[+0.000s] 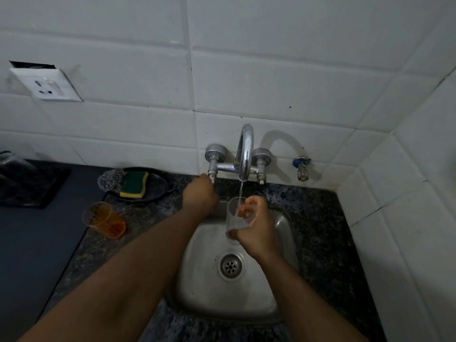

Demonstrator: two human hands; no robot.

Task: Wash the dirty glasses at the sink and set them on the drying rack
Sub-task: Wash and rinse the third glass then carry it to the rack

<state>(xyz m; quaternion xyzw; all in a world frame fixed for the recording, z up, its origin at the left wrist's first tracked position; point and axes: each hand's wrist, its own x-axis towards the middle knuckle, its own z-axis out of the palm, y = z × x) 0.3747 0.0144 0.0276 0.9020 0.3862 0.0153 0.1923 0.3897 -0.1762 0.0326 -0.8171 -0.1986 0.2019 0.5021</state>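
My right hand (pixel 255 227) grips a clear glass (pixel 234 218) upright over the steel sink (pixel 278 287). A thin stream of water (pixel 240 191) falls from the chrome tap spout (pixel 245 154) into the glass. My left hand (pixel 199 193) reaches to the tap's left valve (pixel 212 177), fingers curled at its handle; the handle itself is mostly hidden. An orange tumbler (pixel 104 219) stands on the speckled counter (pixel 74 262) left of the sink.
A dark dish (pixel 158 183) behind the tumbler holds a green-yellow sponge (pixel 134 185) and a steel scourer (pixel 111 180). A black mat (pixel 32 186) lies at far left. White tiled walls close in behind and to the right. A small spare tap (pixel 302 167) sticks out right of the mixer.
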